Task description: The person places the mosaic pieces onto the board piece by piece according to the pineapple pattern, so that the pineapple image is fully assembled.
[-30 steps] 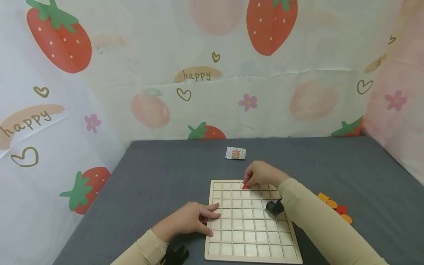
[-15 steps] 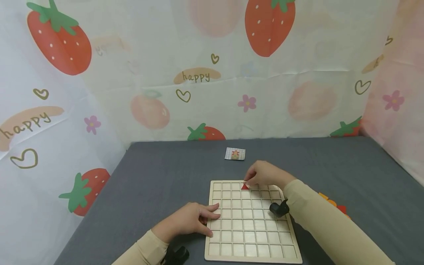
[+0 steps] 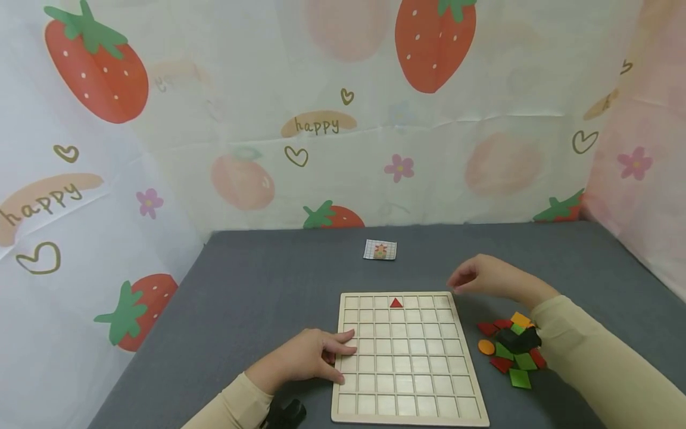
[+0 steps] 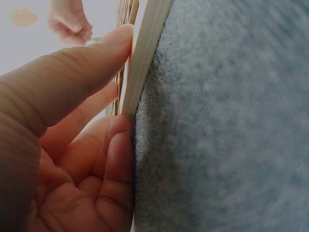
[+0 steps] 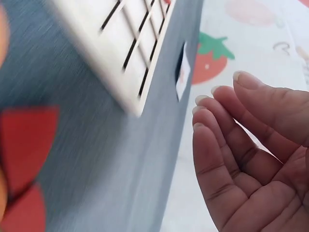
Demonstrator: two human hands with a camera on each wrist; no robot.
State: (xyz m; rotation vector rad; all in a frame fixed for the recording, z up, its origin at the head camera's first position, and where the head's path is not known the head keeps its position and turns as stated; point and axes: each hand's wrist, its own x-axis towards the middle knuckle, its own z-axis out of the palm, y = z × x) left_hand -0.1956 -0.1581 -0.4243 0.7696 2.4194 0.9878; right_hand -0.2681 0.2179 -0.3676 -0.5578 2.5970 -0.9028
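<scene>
Grid board [image 3: 413,382]: smooth wood, faint sheen on cells, layered-looking edge. Red triangle tile [image 3: 396,304], green tile [image 3: 520,379], orange disc [image 3: 486,347]: smooth; wood or plastic, can't tell. Tablecloth [image 4: 231,121]: woven cloth, matt, slightly rough. Card [image 3: 380,249]: printed paper. Backdrop [image 3: 225,95]: thin printed sheet, creased. Sleeve [image 3: 605,363]: matt cloth, smooth.

Creased white sheet [image 3: 257,71] hanging at the back, printed with red strawberries [image 3: 436,47], pink flowers [image 3: 399,168] and "happy" lettering [image 3: 317,125]. Plain dark grey fabric [image 3: 278,280] on the table, from where I'm standing.
</scene>
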